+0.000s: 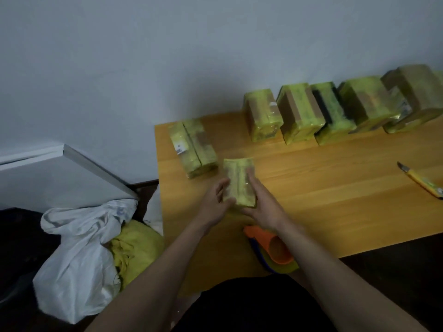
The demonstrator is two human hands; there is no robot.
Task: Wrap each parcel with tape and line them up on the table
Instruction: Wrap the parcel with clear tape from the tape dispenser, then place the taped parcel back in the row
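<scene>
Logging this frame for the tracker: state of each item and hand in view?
held parcel: flat on table, between both hands
left hand: gripping parcel's left side
right hand: fingers laid over parcel's top and right side
loose parcel: lying flat, apart from row
row of parcels: standing along wall
tape dispenser: lying at near edge, untouched
utility knife: lying on table, blade out
white bag: open beside table

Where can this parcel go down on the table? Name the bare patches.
Bare wood lies between the held parcel and the yellow knife, in front of the wall row. The left end is crowded by the lying parcel, the near edge by the tape dispenser.
</scene>
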